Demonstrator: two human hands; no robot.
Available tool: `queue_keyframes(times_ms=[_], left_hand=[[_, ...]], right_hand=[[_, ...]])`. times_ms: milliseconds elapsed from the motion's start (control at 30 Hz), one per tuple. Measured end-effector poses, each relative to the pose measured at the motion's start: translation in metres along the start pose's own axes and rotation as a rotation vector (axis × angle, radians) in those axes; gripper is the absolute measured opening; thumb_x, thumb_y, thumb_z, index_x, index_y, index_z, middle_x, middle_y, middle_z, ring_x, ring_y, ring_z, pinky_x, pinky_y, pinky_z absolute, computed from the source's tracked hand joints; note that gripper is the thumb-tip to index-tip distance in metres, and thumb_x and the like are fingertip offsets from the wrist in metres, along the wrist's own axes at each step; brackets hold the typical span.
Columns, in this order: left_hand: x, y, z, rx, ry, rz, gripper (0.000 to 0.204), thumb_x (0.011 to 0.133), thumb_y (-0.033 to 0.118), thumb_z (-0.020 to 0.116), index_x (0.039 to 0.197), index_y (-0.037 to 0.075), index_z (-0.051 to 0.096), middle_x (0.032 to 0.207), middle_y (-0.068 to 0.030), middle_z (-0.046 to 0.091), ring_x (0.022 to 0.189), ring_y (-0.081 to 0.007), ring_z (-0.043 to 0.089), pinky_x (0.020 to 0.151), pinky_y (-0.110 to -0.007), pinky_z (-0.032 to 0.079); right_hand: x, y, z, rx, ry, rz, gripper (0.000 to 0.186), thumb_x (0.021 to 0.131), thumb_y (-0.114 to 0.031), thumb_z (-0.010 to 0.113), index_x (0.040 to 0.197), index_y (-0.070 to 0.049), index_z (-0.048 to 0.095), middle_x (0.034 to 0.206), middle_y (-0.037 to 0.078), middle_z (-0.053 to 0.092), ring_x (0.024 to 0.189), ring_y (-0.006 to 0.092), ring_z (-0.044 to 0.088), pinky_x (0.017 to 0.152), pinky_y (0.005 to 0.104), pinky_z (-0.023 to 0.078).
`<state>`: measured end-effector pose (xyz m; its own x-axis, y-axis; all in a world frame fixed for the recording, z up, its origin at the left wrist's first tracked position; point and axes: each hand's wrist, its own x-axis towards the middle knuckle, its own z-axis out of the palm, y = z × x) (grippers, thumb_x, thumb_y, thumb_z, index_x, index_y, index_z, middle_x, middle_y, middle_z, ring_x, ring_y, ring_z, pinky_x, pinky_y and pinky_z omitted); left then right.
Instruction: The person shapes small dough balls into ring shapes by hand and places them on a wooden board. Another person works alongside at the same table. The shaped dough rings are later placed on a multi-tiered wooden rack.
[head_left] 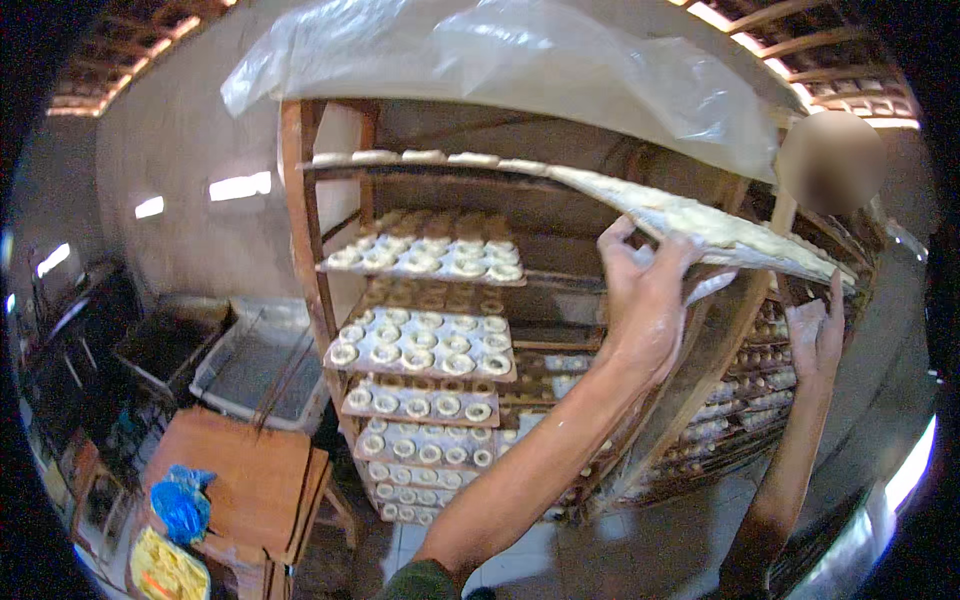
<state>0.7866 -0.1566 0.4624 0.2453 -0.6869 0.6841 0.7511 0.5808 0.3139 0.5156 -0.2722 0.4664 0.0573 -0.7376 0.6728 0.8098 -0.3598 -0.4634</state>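
Observation:
A flat tray (705, 225) of pale dough pieces is tilted at the top of a wooden rack (303, 200). Its far end reaches beside another tray of dough pieces (425, 157) on the top shelf. My left hand (645, 285), dusted with flour, grips the near edge from below. Farther right, my right hand (818, 330) holds the tray's right end from beneath, fingers pointing up. On lower shelves sit trays of ring-shaped dough (420, 345), several rings on each.
Clear plastic sheeting (520, 60) covers the rack's top. A second rack with loaded trays (740, 400) stands at right, with a person (832, 165) behind. At lower left are a wooden table (235, 470), a blue plastic bag (182, 503), a container of yellow food (168, 568) and a grey tub (262, 370).

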Motion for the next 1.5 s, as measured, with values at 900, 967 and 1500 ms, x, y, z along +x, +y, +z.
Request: queue_keyframes(times_ms=[900, 967, 1500], left_hand=[[0.195, -0.029, -0.203, 0.530, 0.265, 0.298, 0.037, 0.085, 0.024, 0.066, 0.064, -0.007, 0.064, 0.058, -0.0124, 0.064, 0.053, -0.0194, 0.065, 0.052, -0.036, 0.052], [0.188, -0.021, -0.193, 0.648, 0.316, 0.264, 0.040, 0.086, 0.027, 0.068, 0.063, -0.005, 0.065, 0.057, -0.0108, 0.064, 0.053, -0.0198, 0.065, 0.054, -0.035, 0.053], [0.202, -0.020, -0.196, 0.747, 0.291, 0.077, 0.033, 0.096, 0.031, 0.061, 0.090, 0.000, 0.055, 0.082, -0.0109, 0.050, 0.075, -0.0183, 0.055, 0.076, -0.040, 0.060]], right_hand=[[0.218, 0.193, -0.117, -0.345, -0.038, -0.024, 0.036, 0.094, -0.013, 0.062, 0.127, 0.000, 0.052, 0.118, 0.014, 0.060, 0.111, 0.0220, 0.055, 0.102, 0.0311, 0.046], [0.203, 0.192, -0.105, -0.759, -0.046, -0.168, 0.032, 0.095, -0.015, 0.061, 0.122, 0.001, 0.054, 0.116, 0.015, 0.060, 0.108, 0.0223, 0.056, 0.100, 0.0319, 0.048], [0.229, 0.218, -0.072, -0.120, 0.021, 0.077, 0.044, 0.096, -0.012, 0.060, 0.122, 0.019, 0.042, 0.128, 0.031, 0.048, 0.119, 0.0412, 0.054, 0.103, 0.0432, 0.052]])
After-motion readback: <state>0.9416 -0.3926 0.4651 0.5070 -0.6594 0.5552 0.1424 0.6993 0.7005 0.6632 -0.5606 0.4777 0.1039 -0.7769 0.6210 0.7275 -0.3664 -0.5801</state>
